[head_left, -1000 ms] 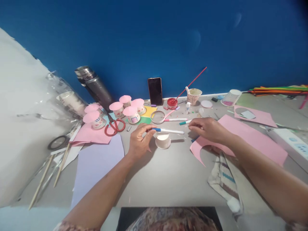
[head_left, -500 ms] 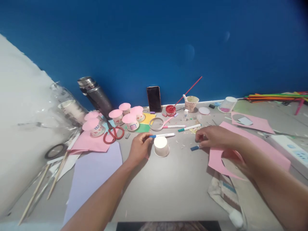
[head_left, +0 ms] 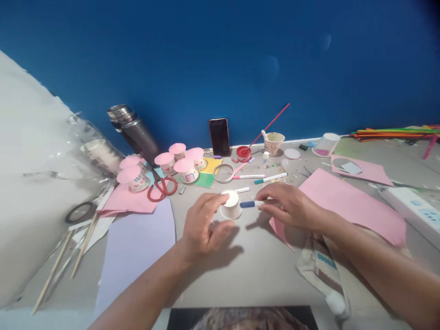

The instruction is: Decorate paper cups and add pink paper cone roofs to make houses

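A small white paper cup [head_left: 230,205] stands upside down near the middle of the table. Just left of it is my left hand [head_left: 206,223], thumb and fingers apart, with one fingertip over the cup's edge. My right hand [head_left: 292,205] grips a blue-capped marker [head_left: 252,204] between thumb and fingers, its capped end pointing left beside the cup. Behind the cup lies another white marker [head_left: 242,189], partly hidden. At the back left stand several decorated cups with pink paper discs on top [head_left: 186,170].
Red-handled scissors [head_left: 162,189] and a purple sheet [head_left: 137,247] lie left. Pink paper [head_left: 350,201] and a power strip [head_left: 415,208] are right. Behind are a phone [head_left: 219,137], a red paint pot [head_left: 244,154] and a green marker [head_left: 271,178]. A dark flask [head_left: 137,135] stands back left.
My right hand has moved left with the blue-capped marker, bringing it beside the cup. My left hand has left the marker behind the cup and opened next to the cup. The pink paper has shifted.
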The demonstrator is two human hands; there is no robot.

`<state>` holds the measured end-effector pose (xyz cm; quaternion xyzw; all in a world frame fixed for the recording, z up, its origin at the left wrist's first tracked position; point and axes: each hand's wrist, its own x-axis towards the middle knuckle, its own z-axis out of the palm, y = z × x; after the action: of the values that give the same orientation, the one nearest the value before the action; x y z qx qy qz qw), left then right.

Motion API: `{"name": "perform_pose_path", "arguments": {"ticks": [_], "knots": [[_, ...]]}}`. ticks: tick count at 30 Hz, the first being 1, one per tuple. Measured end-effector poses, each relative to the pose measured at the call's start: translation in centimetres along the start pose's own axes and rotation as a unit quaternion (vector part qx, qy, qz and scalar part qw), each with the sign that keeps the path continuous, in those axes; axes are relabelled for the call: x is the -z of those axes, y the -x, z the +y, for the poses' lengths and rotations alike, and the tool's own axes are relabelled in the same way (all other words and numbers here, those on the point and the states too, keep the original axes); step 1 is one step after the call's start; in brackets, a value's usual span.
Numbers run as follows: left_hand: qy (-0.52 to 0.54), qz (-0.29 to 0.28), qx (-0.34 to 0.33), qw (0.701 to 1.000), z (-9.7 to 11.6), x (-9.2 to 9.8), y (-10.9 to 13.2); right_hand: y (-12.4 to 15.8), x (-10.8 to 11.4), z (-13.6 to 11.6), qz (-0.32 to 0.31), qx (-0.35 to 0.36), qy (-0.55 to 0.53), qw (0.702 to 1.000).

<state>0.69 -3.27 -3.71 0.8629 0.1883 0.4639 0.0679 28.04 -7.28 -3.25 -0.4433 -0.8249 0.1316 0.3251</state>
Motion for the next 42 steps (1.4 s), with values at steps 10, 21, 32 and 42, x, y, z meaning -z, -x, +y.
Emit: {"name": "perform_pose_path", "arguments": {"ticks": [10, 21, 32, 42], "knots": [[-0.026, -0.139, 0.023, 0.99, 2.1, 0.0, -0.1, 1.0, 0.5, -2.6, 0.008, -0.085, -0.192, 0.978], [0.044, -0.215, 0.144, 0.965, 3.1, 0.1, -0.1, 1.1, -1.5, -4.5, 0.043, -0.162, -0.455, 0.875], [-0.087, -0.204, 0.318, 0.922, -5.7, 1.3, -0.5, -1.1, 1.5, 2.4, 0.299, -0.265, -0.486, 0.778], [0.093, -0.215, 0.386, 0.892, -2.3, -0.3, -0.7, -0.5, 0.2, 1.7, 0.206, -0.31, -0.451, 0.811]]}}
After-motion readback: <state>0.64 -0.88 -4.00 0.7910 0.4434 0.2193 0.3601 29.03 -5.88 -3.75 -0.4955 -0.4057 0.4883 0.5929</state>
